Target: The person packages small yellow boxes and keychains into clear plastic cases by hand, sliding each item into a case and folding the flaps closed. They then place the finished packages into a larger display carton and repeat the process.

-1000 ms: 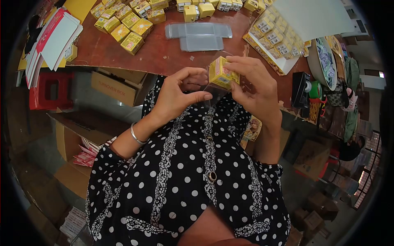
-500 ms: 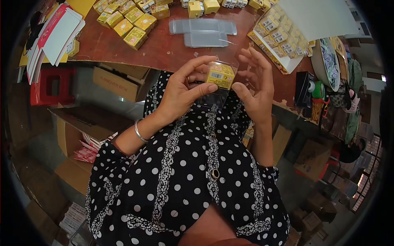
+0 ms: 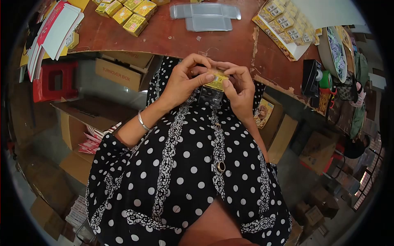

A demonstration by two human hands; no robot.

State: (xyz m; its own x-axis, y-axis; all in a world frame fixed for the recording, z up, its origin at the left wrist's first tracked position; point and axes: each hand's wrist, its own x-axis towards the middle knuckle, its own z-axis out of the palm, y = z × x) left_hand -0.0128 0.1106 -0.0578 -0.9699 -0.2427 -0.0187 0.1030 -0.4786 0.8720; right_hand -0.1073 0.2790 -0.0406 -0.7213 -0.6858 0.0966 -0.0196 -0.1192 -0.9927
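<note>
Yellow box [image 3: 216,85] gripped between both hands, clear plastic beneath

You have the box in front of your body, just off the near edge of the bench [image 3: 230,44]. Your left hand [image 3: 183,83] grips it with the thumb on its left side, and your right hand [image 3: 241,91] grips the other side, thumb near its right edge. The clear plastic [image 3: 211,98] hangs below the box, your spotted clothing [image 3: 193,149] showing through. Whether the box sits inside that plastic or only against it is hard to tell, since your fingers cover the upper part.

For a clean fit, hold the box square to the plastic and press evenly from both sides; a tilted corner could snag or crease the thin wall. Pinch lightly, because the plastic probably bends easily. Ease any flap with a fingertip instead of forcing it, and steady the box with your left thumb while your right fingers adjust the edge.
</note>
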